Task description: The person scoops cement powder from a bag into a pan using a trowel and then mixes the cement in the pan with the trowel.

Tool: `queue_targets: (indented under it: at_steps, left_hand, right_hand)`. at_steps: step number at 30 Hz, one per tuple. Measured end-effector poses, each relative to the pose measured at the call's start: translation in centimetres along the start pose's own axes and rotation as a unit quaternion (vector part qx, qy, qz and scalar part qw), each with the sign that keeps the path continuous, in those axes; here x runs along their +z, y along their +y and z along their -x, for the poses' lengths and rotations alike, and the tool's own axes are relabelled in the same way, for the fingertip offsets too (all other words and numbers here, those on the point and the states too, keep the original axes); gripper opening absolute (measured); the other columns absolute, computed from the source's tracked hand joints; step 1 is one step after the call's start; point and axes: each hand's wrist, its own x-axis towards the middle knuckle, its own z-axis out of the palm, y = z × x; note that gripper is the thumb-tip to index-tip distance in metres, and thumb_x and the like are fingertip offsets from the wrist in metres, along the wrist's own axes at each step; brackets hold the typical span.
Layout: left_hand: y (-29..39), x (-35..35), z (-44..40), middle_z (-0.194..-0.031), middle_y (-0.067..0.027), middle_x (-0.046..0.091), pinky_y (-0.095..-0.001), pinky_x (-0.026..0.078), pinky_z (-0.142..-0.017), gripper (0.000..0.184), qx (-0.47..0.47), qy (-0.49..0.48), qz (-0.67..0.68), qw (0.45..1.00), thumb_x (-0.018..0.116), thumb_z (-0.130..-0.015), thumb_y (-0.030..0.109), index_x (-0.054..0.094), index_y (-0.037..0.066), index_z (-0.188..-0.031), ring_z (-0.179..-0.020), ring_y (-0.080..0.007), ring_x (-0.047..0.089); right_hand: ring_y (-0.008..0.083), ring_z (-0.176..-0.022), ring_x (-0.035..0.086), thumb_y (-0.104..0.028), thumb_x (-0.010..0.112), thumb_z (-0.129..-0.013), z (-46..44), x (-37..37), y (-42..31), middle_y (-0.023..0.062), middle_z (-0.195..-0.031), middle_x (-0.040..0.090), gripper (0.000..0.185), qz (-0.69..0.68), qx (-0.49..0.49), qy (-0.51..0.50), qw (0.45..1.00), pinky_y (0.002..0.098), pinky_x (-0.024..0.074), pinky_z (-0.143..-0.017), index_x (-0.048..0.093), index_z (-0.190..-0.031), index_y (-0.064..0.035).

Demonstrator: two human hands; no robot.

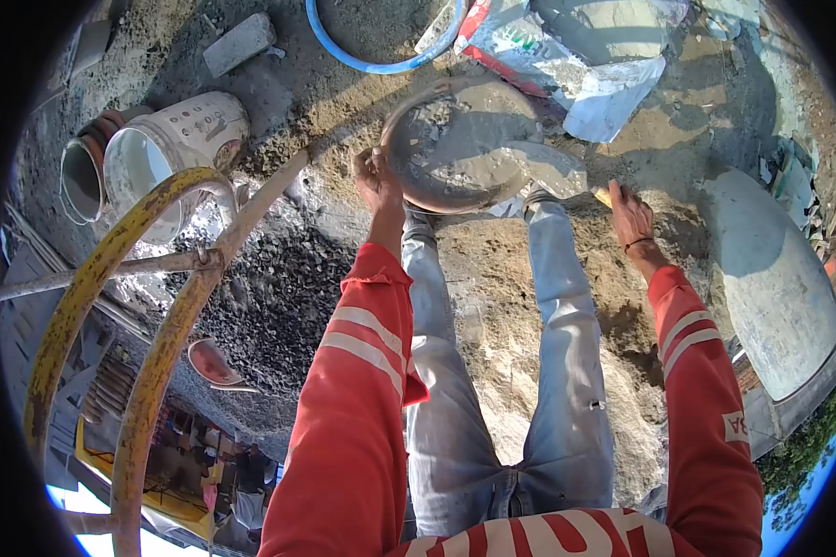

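A round basin holds wet grey mortar and stands on the ground just beyond my feet. My left hand grips the basin's left rim, with the fingers curled at the edge. On the right, my right hand is closed on the yellowish handle of a trowel. The trowel's broad, mortar-coated blade lies over the right side of the basin, its tip towards the mortar.
Yellow rusty metal tubing rises at the left, near a white bucket and dark gravel. A torn sack and a blue hoop lie beyond the basin. A large grey rounded container is at the right.
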Motion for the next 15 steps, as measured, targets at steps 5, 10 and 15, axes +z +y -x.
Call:
queue_targets:
  at_steps: [5,10,15]
  left_hand:
    - [2.0,-0.8,-0.1,-0.077,0.0001,0.060,-0.0256,0.041,-0.061,0.034,0.000,-0.048,0.116,0.992,0.059,-0.095,0.038,0.067,0.006,-0.101,-0.067,-0.0088,0.050]
    - [1.7,-0.3,-0.9,-0.077,0.0006,0.061,-0.0264,0.041,-0.061,0.035,-0.037,-0.015,0.050,0.998,0.063,-0.093,0.037,0.071,0.005,-0.105,-0.066,-0.0083,0.049]
    - [2.3,-0.3,-2.7,-0.075,0.0029,0.059,-0.0333,0.036,-0.051,0.028,-0.108,-0.040,-0.024,0.993,0.065,-0.091,0.037,0.071,0.017,-0.109,-0.064,-0.0112,0.048]
  right_hand:
    - [0.0366,-0.094,0.061,-0.009,0.060,-0.082,5.8,-2.8,3.4,0.0146,-0.105,0.060,0.042,-0.093,-0.015,0.056,0.994,0.0481,0.0490,-0.078,0.049,-0.122,-0.0077]
    - [0.0383,-0.086,0.063,-0.021,0.069,-0.079,2.8,-6.1,-2.1,0.0189,-0.102,0.064,0.045,-0.234,-0.054,0.035,0.970,0.0482,0.0498,-0.073,0.050,-0.117,-0.0077]
    - [0.0401,-0.080,0.065,-0.029,0.069,-0.083,-0.3,-7.2,-3.0,0.0188,-0.090,0.067,0.044,-0.259,0.021,-0.138,0.956,0.0467,0.0516,-0.068,0.050,-0.118,-0.0104]
